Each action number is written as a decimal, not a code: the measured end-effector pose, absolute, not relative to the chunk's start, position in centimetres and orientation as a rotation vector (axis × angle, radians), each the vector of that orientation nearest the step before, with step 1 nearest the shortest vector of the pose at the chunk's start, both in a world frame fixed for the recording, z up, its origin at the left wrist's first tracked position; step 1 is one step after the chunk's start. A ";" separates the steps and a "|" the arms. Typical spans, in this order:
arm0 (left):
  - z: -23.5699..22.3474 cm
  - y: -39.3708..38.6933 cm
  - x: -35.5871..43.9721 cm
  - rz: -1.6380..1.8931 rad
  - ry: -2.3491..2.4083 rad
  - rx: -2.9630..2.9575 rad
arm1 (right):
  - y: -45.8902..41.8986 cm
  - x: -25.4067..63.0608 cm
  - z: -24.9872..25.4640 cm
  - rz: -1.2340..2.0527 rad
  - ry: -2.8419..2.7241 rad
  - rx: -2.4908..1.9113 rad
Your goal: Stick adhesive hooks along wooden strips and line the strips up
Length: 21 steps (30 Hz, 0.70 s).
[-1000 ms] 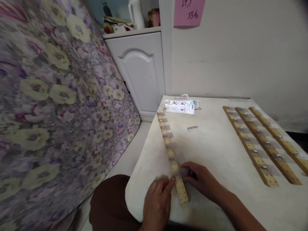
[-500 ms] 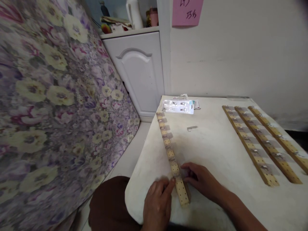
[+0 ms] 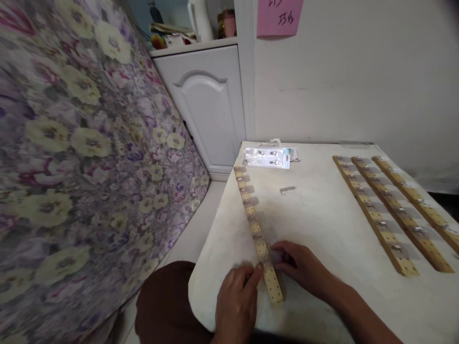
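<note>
A long wooden strip with holes and small metal hooks (image 3: 253, 222) lies on the white table (image 3: 322, 224), running from the near left edge toward the back. My left hand (image 3: 236, 301) pinches its near end from the left, fingers closed against the wood. My right hand (image 3: 299, 267) is closed on the strip's right side, fingertips at a small metal hook I can barely make out. A loose metal hook (image 3: 287, 190) lies on the table farther back.
Three more hooked wooden strips (image 3: 390, 215) lie side by side at the right. A clear blister pack of hooks (image 3: 267, 157) sits at the table's back edge. A floral mattress (image 3: 71, 143) leans at the left, a white cabinet (image 3: 208, 105) behind.
Both hands stay on the strip's near end. Only the camera has shifted slightly.
</note>
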<state>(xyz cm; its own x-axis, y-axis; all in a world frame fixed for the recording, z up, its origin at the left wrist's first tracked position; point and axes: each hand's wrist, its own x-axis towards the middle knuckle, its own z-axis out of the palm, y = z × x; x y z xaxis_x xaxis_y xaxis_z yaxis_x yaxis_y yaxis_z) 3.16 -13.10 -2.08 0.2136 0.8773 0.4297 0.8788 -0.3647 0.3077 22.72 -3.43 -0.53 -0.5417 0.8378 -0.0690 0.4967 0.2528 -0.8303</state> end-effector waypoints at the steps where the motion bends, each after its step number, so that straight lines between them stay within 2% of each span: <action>1: -2.0 -13.1 3.2 -0.861 -1.774 -2.444 | -3.4 22.7 -0.5 1.206 -2.144 -1.214; 21: -2.1 -13.0 3.4 -0.871 -1.788 -2.462 | -3.6 22.6 -0.3 1.143 -2.165 -1.150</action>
<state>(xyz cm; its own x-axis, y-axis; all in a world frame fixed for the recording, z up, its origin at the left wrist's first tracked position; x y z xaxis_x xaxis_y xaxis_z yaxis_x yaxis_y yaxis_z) 3.35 -12.97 -2.06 0.2107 0.8851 0.4149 0.8722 -0.3619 0.3291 22.62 -3.62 -0.31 -0.5615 0.8275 -0.0040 0.4699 0.3149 -0.8246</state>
